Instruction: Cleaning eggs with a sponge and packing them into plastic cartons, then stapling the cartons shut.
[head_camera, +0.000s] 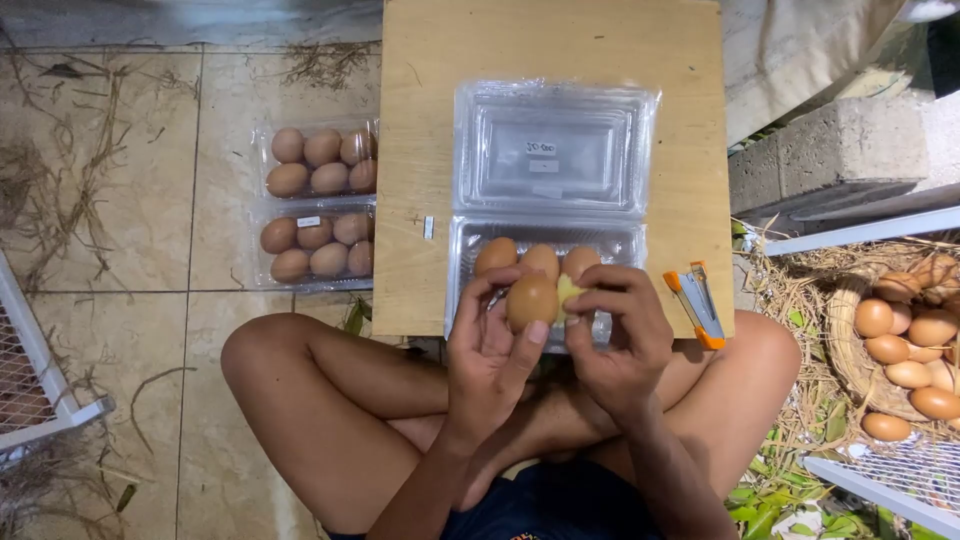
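The left hand (490, 345) is cupping a brown egg (531, 300) in curled fingers while the right hand (620, 335) is pinching a small yellow scrap (568, 290) against it, just at six o'clock of the open clear carton (550, 160) holding three eggs (538, 258); light, brittle, probably best cradled around its middle.

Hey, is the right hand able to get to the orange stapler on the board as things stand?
Probably yes. The stapler lies bare on the board just beside the right hand, nothing between them. But that hand pinches something yellowish against the egg that the left hand holds, so its fingers are occupied.
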